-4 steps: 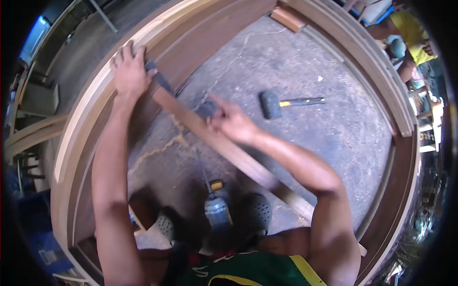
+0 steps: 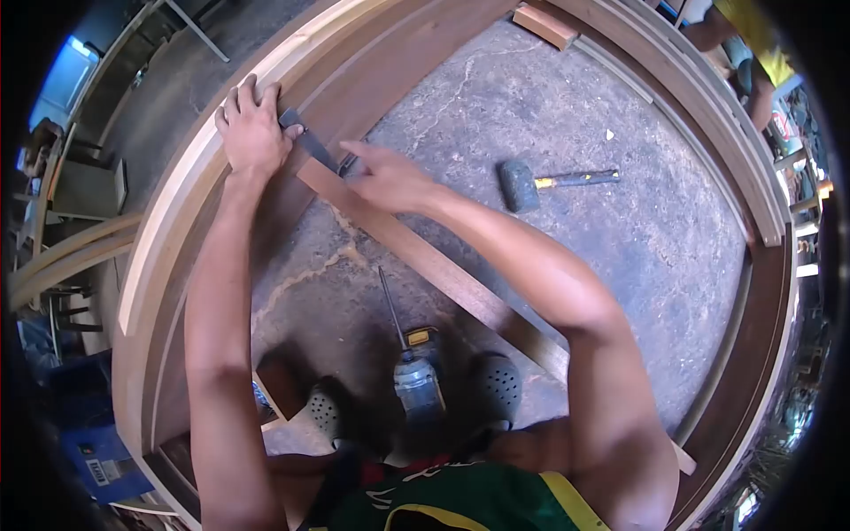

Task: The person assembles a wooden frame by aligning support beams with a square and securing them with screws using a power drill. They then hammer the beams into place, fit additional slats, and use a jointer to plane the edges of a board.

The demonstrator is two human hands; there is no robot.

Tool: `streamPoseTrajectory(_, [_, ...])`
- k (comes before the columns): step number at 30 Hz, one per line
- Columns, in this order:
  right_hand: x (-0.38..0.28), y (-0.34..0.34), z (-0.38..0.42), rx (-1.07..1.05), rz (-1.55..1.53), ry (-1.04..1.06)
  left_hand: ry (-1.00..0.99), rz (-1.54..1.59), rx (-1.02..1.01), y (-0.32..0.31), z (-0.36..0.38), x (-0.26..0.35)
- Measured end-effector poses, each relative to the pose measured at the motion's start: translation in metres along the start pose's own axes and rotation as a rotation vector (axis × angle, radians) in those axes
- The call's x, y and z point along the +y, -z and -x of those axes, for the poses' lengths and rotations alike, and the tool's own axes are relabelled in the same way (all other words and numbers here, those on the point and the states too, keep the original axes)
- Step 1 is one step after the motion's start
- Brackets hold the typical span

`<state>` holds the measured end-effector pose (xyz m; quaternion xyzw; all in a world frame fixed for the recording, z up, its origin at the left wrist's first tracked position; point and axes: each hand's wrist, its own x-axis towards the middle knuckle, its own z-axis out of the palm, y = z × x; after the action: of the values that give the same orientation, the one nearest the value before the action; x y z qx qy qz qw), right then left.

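Note:
My left hand (image 2: pixel 252 133) lies with spread fingers over the pale edge of a large curved wooden frame (image 2: pixel 164 239). Its thumb reaches a dark flat metal piece (image 2: pixel 310 142) against the frame's inner side. Just right of that piece, my right hand (image 2: pixel 390 177) has its index finger stretched out and its other fingers curled round a small dark piece (image 2: pixel 349 165), whose kind I cannot make out. A long wooden strip (image 2: pixel 434 270) runs diagonally from near my left hand down under my right forearm.
A black-headed mallet (image 2: pixel 520 186) lies on the concrete floor (image 2: pixel 602 292) inside the frame. A power drill (image 2: pixel 418 385) with a long bit stands between my feet. At the back is a reddish wood block (image 2: pixel 544 26). Another person (image 2: pixel 757 44) is at the upper right.
My right hand has moved up and left with the small dark piece, closer to the metal piece. The left hand keeps its place on the frame; the whole view has shifted slightly.

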<state>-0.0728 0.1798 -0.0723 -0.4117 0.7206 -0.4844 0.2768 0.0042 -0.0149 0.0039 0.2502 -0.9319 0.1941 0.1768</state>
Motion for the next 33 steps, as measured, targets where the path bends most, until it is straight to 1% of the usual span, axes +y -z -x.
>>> streamPoseTrajectory(1, [0.005,-0.006,-0.017,0.081,0.136,0.100,0.011,0.005,0.018,-0.003,0.000,0.005])
streamPoseTrajectory(2, [0.016,-0.018,-0.031,0.079,0.141,0.087,0.010,0.018,0.010,-0.006,0.005,0.011])
streamPoseTrajectory(4, [0.026,-0.041,-0.066,0.253,0.104,0.154,0.016,0.010,-0.005,-0.006,0.003,0.010])
streamPoseTrajectory(5, [0.019,-0.042,-0.068,0.261,0.103,0.157,0.011,0.008,0.001,-0.008,0.002,0.010])
streamPoseTrajectory(7, [0.002,-0.047,-0.065,0.135,-0.089,0.013,-0.013,0.023,0.050,-0.012,0.003,0.007])
streamPoseTrajectory(8, [0.006,-0.052,-0.064,0.130,-0.093,0.006,-0.013,0.022,0.041,-0.011,0.005,0.008])
streamPoseTrajectory(10, [0.013,-0.057,-0.063,0.211,-0.222,-0.030,-0.007,0.033,0.022,-0.007,0.005,0.009])
streamPoseTrajectory(13, [0.011,-0.049,-0.068,0.122,-0.304,-0.044,-0.016,0.016,0.044,-0.011,0.005,0.008])
streamPoseTrajectory(14, [0.021,-0.050,-0.074,0.111,-0.366,-0.004,-0.014,0.023,0.040,-0.010,0.005,0.008])
streamPoseTrajectory(15, [0.022,-0.049,-0.067,0.099,-0.366,-0.004,-0.004,0.018,0.035,-0.009,0.005,0.008])
streamPoseTrajectory(17, [0.025,-0.039,-0.047,0.384,-0.023,0.297,-0.007,0.014,0.041,-0.008,0.005,0.009])
streamPoseTrajectory(19, [0.001,-0.029,0.004,0.273,-0.176,0.205,0.005,0.033,0.044,-0.009,0.007,0.004])
streamPoseTrajectory(21, [0.007,-0.033,0.042,0.128,-0.110,0.187,-0.006,0.045,0.028,-0.009,0.005,0.004])
streamPoseTrajectory(22, [0.015,-0.036,0.062,0.094,-0.083,0.274,-0.002,0.057,0.009,-0.009,0.007,0.004])
streamPoseTrajectory(23, [0.026,-0.039,0.078,0.053,-0.146,0.274,0.002,0.088,0.022,-0.009,0.006,0.003])
streamPoseTrajectory(24, [0.026,-0.035,0.094,0.066,-0.061,0.296,0.011,0.110,0.013,-0.006,0.007,0.003])
streamPoseTrajectory(25, [0.025,-0.029,0.105,0.044,-0.026,0.251,0.018,0.130,0.010,-0.004,0.006,0.004])
streamPoseTrajectory(26, [0.035,-0.030,0.112,0.112,0.009,0.332,0.015,0.146,0.015,0.000,0.006,0.004])
streamPoseTrajectory(27, [0.032,-0.024,0.119,0.078,-0.020,0.237,0.018,0.151,0.002,0.002,0.007,0.003])
streamPoseTrajectory(28, [0.024,-0.016,0.125,0.060,-0.033,0.182,0.036,0.180,0.048,0.004,0.007,0.002])
streamPoseTrajectory(30, [0.023,-0.011,0.132,0.060,-0.106,0.072,0.045,0.189,0.005,0.002,0.007,0.002])
streamPoseTrajectory(31, [0.023,-0.006,0.130,0.060,-0.135,0.013,0.059,0.201,0.029,0.001,0.003,0.003])
streamPoseTrajectory(32, [0.026,-0.002,0.127,0.057,-0.120,0.023,0.050,0.214,0.039,0.002,0.001,0.003])
streamPoseTrajectory(33, [0.032,-0.004,0.128,0.079,-0.117,0.093,0.034,0.220,0.027,0.001,0.006,0.001])
